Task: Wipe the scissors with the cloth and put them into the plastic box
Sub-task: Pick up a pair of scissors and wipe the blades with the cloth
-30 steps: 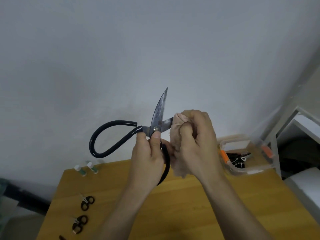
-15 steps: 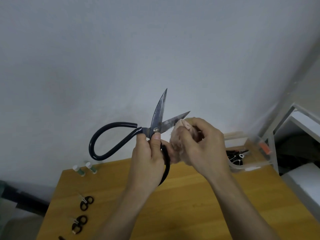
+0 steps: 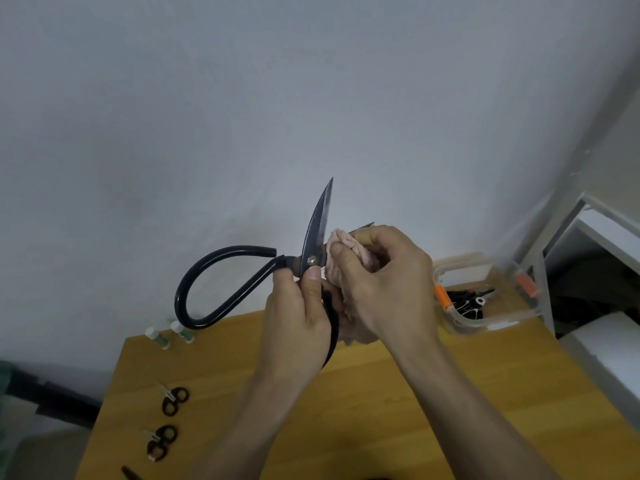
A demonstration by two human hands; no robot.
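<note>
text: none legible | labels: none legible | numbers: none | signs: none

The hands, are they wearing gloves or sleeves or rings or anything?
No. The left hand and the right hand are bare: no gloves, rings or watch show. Both forearms are bare down to the picture's bottom edge, with no sleeve in sight. The fingernails look short and unpainted.

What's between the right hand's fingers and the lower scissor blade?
Head view: the pink cloth, bunched in the right hand, wraps the lower blade of the large scissors; only the tip shows.
</note>
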